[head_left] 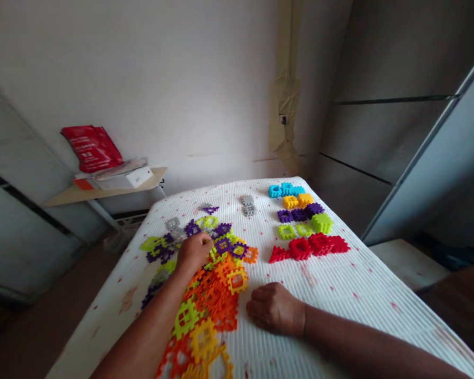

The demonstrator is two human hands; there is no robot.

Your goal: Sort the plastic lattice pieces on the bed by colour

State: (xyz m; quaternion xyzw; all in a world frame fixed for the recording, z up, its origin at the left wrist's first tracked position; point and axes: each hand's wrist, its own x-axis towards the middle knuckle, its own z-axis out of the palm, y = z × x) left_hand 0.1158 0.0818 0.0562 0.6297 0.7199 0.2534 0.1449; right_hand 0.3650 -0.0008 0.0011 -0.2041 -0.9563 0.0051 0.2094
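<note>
Loose plastic interlocking tiles lie in a pile [214, 296], with orange, yellow, green, purple and grey pieces overlapping. My left hand [195, 252] reaches over the upper part of this pile, its fingers drawn together; whatever is between them, if anything, is hidden. Close by its fingers lies a purple tile [240, 249]. My right hand [275, 309] rests on the table as a loose fist, right of the pile, with no tile showing in it. Beyond it, red tiles [300, 249] stand in a row.
Sorted groups sit at the right: green tiles [322, 223], purple tiles [299, 215], yellow tiles [290, 202] and blue tiles [286, 188]. Grey tiles [248, 205] lie near the far middle. A white ribbed cover [339, 295] spreads over the table. At left, a shelf [69, 195] bears a red bag [91, 148].
</note>
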